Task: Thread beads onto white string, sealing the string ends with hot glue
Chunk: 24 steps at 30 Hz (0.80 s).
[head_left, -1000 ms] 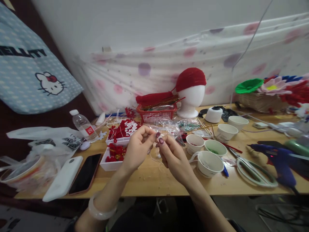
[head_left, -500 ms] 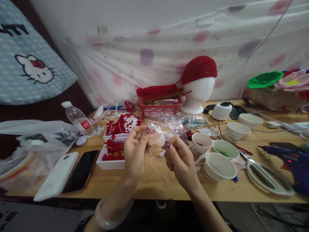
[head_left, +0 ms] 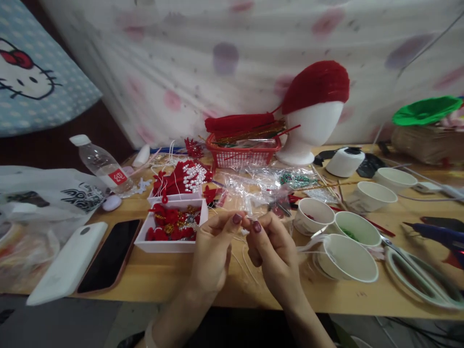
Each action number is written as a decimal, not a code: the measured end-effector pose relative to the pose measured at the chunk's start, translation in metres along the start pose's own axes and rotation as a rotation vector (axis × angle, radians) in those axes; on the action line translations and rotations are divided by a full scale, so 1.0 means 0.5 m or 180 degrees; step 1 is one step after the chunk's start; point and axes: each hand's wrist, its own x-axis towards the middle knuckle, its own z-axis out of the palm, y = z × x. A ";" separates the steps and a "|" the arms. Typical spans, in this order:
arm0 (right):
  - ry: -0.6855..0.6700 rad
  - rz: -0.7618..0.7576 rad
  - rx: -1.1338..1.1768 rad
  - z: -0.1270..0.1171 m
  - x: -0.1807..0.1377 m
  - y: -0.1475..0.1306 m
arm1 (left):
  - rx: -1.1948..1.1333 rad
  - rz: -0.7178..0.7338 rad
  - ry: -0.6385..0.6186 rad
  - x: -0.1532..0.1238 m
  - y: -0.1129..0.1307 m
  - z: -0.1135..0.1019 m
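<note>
My left hand (head_left: 213,249) and my right hand (head_left: 272,251) meet over the middle of the table, with thumbs and forefingers pinched together almost tip to tip. Whatever lies between the fingertips is too small and blurred to name. Below them, thin white cord (head_left: 250,268) curls on the wood; whether it runs up into the fingers I cannot tell. Left of my left hand is a white box (head_left: 165,246) of red and gold ornaments (head_left: 174,222). Clear plastic bags (head_left: 246,191) lie just beyond my fingers.
Paper bowls (head_left: 350,258), one holding green bits, stand at right, near scissors (head_left: 416,275) and a blue glue gun (head_left: 435,234). Behind are a red basket (head_left: 242,157) and a white foam head (head_left: 311,130) in a red cap. At left are a phone (head_left: 110,256) and a bottle (head_left: 105,166).
My hands have come together from a small gap, so the pinched fingertips now meet. The camera view has shifted and tilted downward, showing more of the ornament box.
</note>
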 end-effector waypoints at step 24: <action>0.0502 0.0443 -0.0829 -0.052 -0.012 -0.029 | 0.0627 -0.0718 -0.0328 -0.002 0.005 -0.043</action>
